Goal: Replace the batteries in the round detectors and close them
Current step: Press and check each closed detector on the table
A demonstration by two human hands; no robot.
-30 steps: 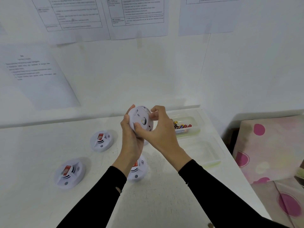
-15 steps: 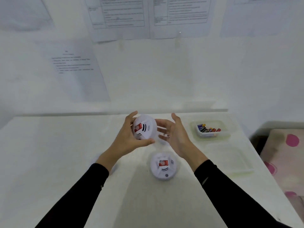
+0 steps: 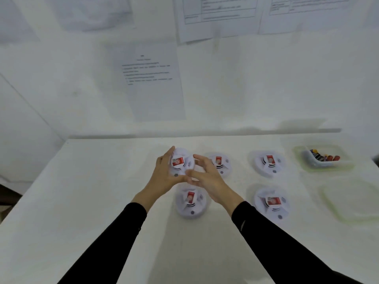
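Observation:
My left hand (image 3: 164, 175) grips a white round detector (image 3: 181, 163) with a red label, held face towards me just above the table. My right hand (image 3: 207, 177) is beside it with fingers spread and relaxed, its fingertips close to the detector's right edge. Whether they touch it I cannot tell. Several more round detectors lie face up on the white table (image 3: 82, 201): one below my hands (image 3: 191, 202), one behind my right hand (image 3: 220, 163), and two further right (image 3: 268, 162) (image 3: 272, 203).
A clear plastic tub (image 3: 322, 159) holding loose batteries stands at the far right. A clear lid or empty tray (image 3: 352, 199) lies in front of it. Printed sheets (image 3: 149, 78) hang on the wall behind the table.
The detector has been turned from back-side up to label facing me. My right hand has let go of it. The view has swung left, bringing more detectors into sight.

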